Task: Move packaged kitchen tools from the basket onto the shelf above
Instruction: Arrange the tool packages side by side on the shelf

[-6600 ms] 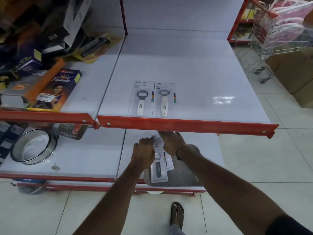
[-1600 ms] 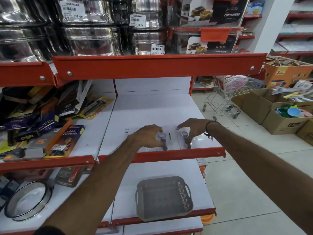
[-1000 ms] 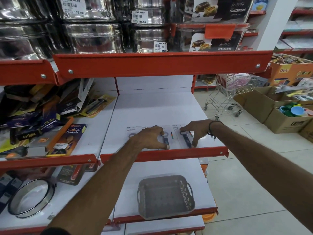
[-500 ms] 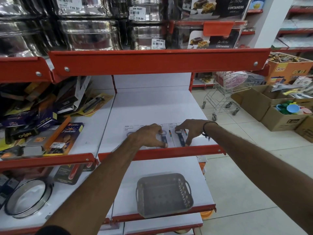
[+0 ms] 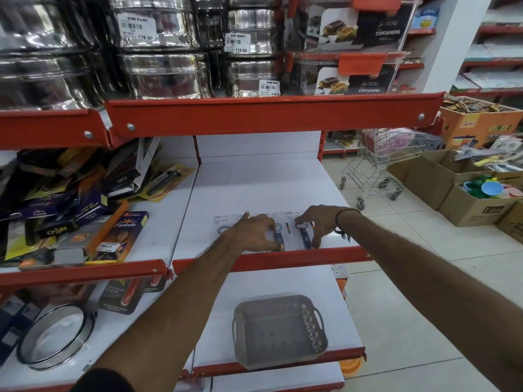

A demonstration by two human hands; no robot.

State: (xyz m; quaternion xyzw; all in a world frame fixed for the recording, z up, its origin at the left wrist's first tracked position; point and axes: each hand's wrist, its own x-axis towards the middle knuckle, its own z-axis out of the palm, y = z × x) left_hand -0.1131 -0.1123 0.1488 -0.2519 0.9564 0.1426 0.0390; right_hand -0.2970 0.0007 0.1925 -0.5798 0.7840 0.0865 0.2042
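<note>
Blue-handled opener packs (image 5: pixel 304 234) flat on shelf (image 5: pixel 254 188), handles toward front edge; both hands (image 5: pixel 256 232) (image 5: pixel 318 222) spread, pressing.

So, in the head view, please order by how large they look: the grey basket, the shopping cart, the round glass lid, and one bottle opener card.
1. Grey basket, though it is nearest the camera.
2. Shopping cart and round glass lid: too alike to rank.
3. Bottle opener card, partly hidden.
</note>
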